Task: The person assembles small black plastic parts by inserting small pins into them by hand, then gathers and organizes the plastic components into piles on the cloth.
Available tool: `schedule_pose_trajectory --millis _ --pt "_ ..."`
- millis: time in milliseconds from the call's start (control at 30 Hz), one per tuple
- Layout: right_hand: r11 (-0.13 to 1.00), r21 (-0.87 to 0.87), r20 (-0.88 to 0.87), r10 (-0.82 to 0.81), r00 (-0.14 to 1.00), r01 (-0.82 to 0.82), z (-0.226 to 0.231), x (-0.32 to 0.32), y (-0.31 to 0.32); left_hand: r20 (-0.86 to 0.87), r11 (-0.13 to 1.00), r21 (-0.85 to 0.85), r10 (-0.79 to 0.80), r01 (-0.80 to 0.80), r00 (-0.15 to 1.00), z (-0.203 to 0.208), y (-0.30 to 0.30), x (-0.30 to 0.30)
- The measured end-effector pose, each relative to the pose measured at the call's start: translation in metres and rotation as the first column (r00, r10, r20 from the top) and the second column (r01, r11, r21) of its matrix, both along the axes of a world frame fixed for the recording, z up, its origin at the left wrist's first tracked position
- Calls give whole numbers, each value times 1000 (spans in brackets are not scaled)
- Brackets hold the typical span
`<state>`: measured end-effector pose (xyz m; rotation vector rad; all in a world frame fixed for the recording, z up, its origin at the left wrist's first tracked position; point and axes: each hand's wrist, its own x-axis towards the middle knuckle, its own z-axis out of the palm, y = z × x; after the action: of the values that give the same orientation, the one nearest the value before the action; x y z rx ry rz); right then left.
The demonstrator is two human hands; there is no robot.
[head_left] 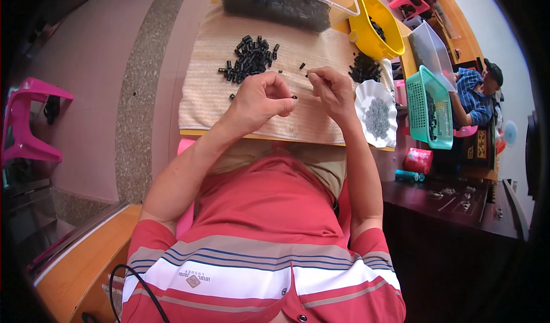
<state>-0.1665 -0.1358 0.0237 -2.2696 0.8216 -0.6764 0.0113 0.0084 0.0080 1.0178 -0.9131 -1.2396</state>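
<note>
My left hand (pixel 259 101) is closed over the towel-covered table, with a small black cylindrical part (pixel 294 97) pinched between thumb and forefinger. Close by on the right, my right hand (pixel 332 91) has its fingertips pressed together; a tiny dark bit shows there, too small to name. Beyond my left hand lies a pile of short black cylindrical parts (pixel 250 59). One loose black part (pixel 302 66) rests on the cream towel (pixel 212 36) ahead of my right fingertips. Beside my right wrist stands a white fluted dish (pixel 391 112) with many small clear-grey pieces.
A clear plastic bin (pixel 275 15) of black parts stands at the far edge. Right of it are a yellow bowl (pixel 366 34), a heap of thin black parts (pixel 365 68) and a green basket (pixel 421 111). Another person (pixel 475 94) sits at right. A pink stool (pixel 31 119) stands left.
</note>
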Motion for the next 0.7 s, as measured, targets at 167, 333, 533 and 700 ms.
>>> schedule_pose_trajectory --millis 167,333,533,700 --pt "852 487 292 51 955 -195 8 -13 29 9 1000 18 3 -4 1000 3 1 -2" --pt "823 486 365 114 924 -293 5 -17 43 11 1000 17 -23 23 1000 -1 0 -4" --pt "850 445 349 125 929 -282 6 -16 51 22 1000 -9 -9 9 1000 -1 0 -7" --pt "898 327 272 209 939 -295 13 -18 50 -20 999 -23 -42 42 999 -1 1 -7"
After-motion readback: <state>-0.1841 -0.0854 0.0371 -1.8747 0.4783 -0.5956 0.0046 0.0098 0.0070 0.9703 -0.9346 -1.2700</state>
